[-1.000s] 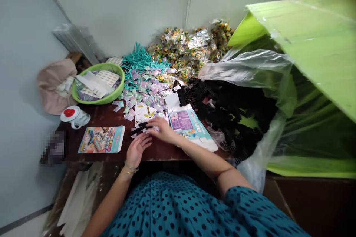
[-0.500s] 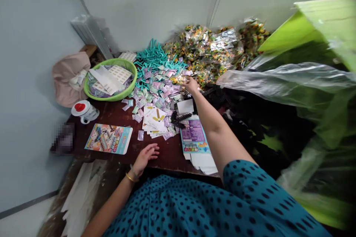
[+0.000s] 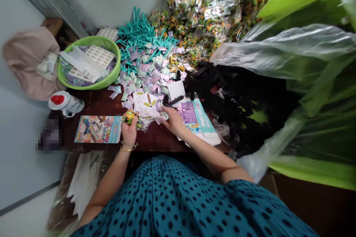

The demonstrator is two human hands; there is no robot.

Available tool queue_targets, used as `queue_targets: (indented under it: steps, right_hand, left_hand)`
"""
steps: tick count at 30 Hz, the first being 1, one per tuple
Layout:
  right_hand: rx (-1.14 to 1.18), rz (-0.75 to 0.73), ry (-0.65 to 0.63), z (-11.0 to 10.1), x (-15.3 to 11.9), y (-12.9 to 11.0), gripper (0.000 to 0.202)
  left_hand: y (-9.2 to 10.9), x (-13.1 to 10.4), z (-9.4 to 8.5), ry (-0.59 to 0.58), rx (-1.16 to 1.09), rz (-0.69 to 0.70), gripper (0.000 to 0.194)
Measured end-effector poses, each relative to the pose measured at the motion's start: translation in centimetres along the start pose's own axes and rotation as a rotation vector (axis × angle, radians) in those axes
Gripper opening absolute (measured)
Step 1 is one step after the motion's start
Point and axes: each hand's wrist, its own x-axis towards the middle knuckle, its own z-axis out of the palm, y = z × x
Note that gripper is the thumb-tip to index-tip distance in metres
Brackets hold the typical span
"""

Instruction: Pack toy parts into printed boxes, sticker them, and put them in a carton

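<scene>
Head view: left of centre, the left hand (image 3: pixel 129 131) closes around a bag of coloured pieces (image 3: pixel 130 117); the right hand (image 3: pixel 174 121), half-open, holding nothing visible, is just below black strips (image 3: pixel 174 100).

Clear plastic packet (image 3: pixel 129 115), filled with small orange, green and black pieces, held near loosely overlapped printed white cards (image 3: pixel 145 104). Black studded strips (image 3: pixel 174 100) laid just right of cards.
</scene>
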Motion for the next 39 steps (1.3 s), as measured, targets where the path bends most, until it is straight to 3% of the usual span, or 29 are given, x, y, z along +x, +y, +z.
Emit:
queue_targets:
  steps: [2, 4, 7, 9, 10, 13, 16, 18, 20, 22, 25, 27, 29, 33, 37, 39]
  right_hand:
    - [-0.269, 0.057, 0.042, -1.6, 0.7, 2.6, 0.046]
    - [-0.447, 0.076, 0.046, -3.4, 1.7, 4.8, 0.041]
    - [-0.310, -0.008, 0.137, -4.5, 2.1, 5.4, 0.033]
    - [-0.121, -0.143, 0.155, -4.0, 1.1, 4.0, 0.034]
    - [-0.049, -0.240, 0.085, -3.4, 0.4, 3.1, 0.035]
    - [-0.021, -0.563, -0.303, -1.1, -2.0, 0.3, 0.034]
    - [-0.148, -0.706, -0.539, 0.6, -2.6, -1.4, 0.033]
    - [-0.151, -0.741, -0.655, 0.7, -1.2, -1.8, 0.031]
    - [-0.098, -0.736, -0.755, 0.0, 2.3, -1.7, 0.031]
    - [-0.136, -0.550, -0.640, -1.3, 7.9, -1.0, 0.031]
    - [-0.389, 0.022, -0.065, -3.8, 17.9, 0.8, 0.030]
    - [-0.462, 0.193, 0.104, -5.1, 23.4, 1.9, 0.035]
    - [-0.484, 0.271, 0.148, -5.7, 26.7, 2.7, 0.034]
    - [-0.516, 0.344, 0.243, -7.0, 28.3, 2.7, 0.023]
    - [-0.528, 0.253, 0.462, -12.3, 26.6, 1.3, 0.029]
    - [-0.498, 0.180, 0.562, -14.7, 24.0, 0.4, 0.035]
  left_hand:
    - [-0.4, -0.1, -0.5, -0.022, 0.179, 0.032, 0.039]
    - [-1.1, -0.1, -0.7, -0.006, 0.196, 0.002, 0.033]
    - [-2.0, 0.2, -0.6, 0.062, -0.024, -0.118, 0.037]
    - [-2.1, 0.2, -0.6, -0.009, -0.165, -0.246, 0.043]
    - [-2.0, 0.1, -0.7, -0.071, -0.217, -0.321, 0.045]
    - [-1.4, -0.4, -1.7, -0.272, -0.321, -0.503, 0.051]
    - [-0.7, -1.0, -3.5, -0.434, -0.298, -0.593, 0.044]
    - [-0.5, -1.2, -4.7, -0.480, -0.228, -0.598, 0.039]
    - [-0.5, -1.6, -5.7, -0.486, -0.171, -0.564, 0.043]
    - [-0.8, -2.1, -6.3, -0.473, -0.165, -0.522, 0.048]
    - [-1.4, -3.3, -6.3, -0.452, -0.288, -0.509, 0.054]
    - [-1.7, -4.2, -5.8, -0.443, -0.366, -0.529, 0.058]
    - [-1.8, -4.8, -5.2, -0.404, -0.366, -0.573, 0.056]
    - [-1.8, -5.2, -4.5, -0.260, -0.295, -0.682, 0.033]
    - [-2.7, -4.7, -4.9, -0.118, -0.362, -0.704, 0.023]
    - [-3.4, -3.9, -5.0, -0.128, -0.367, -0.704, 0.020]
